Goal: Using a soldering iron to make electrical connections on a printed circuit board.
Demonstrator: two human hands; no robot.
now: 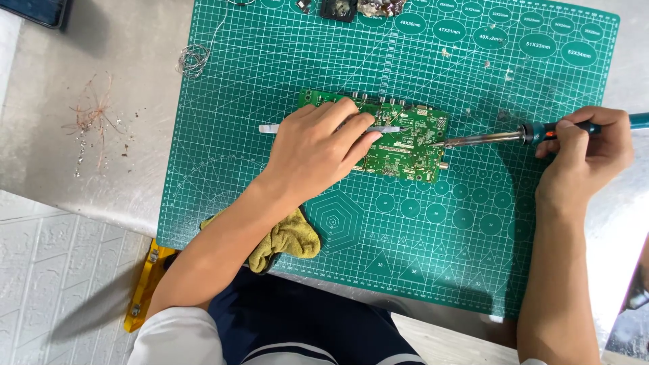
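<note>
Here the green circuit board [399, 145] lay flat near the middle of the green cutting mat [270, 81], which covered most of the grey metal counter [101, 176]. The left hand [318, 152] rested on the board's left part, its grip closed around a thin white pen-like tool [270, 128] held roughly level, the tool's point toward the board's centre. The right hand [585, 152] sat to the right of the board, off it, grip clenched on the teal handle of a soldering iron [527, 134]; the iron's metal tip reached the board's right half, contact point too small to confirm. A yellow cloth [291, 240] lay at the mat's near edge under the left forearm. A coil of solder wire [193, 59] sat by the mat's upper left corner, with scraps of copper strands [94, 111] on the counter further left.
</note>
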